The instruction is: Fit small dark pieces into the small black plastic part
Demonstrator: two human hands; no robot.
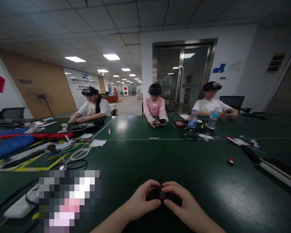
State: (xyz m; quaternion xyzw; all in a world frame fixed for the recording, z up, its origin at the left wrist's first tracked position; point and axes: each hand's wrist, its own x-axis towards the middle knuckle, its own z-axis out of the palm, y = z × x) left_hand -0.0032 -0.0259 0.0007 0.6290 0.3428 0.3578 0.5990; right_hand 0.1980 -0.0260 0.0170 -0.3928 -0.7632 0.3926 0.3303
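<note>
The left hand (142,198) and right hand (185,201) grasped a dark object (162,194) between them, too dim to identify.

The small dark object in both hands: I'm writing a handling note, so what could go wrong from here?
The small dark object, held between the fingers of the left hand and right hand, might slip, and would be hard to spot against the dark green tabletop.
The small red piece lying loose to the right could be knocked.
The looped white cable to the left might snag a passing arm.
</note>
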